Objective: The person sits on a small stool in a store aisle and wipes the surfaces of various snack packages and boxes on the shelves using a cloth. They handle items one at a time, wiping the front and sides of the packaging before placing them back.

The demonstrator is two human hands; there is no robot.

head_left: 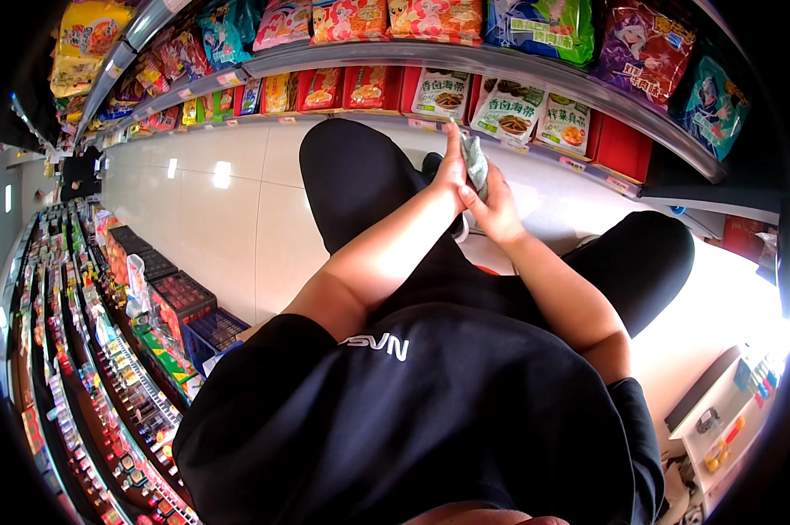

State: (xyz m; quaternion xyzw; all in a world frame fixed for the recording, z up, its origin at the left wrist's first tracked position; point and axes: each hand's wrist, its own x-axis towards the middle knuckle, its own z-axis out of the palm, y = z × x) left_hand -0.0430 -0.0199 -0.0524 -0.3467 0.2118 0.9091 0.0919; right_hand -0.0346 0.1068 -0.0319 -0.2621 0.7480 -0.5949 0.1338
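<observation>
I press a pale green cloth (475, 164) between my left hand (450, 171) and right hand (496, 208), left fingers (452, 143) straight and together, right ones close against it, partly hidden. Beyond my fingers stand white food pouches (510, 109); black-trousered knees (346, 168) flank them.

Top: black T-shirt (465, 411) | short sleeves (259, 372) | chest: white lettering (376, 347) | legs: black trousers (351, 179) | forearms (395, 232): bare
</observation>
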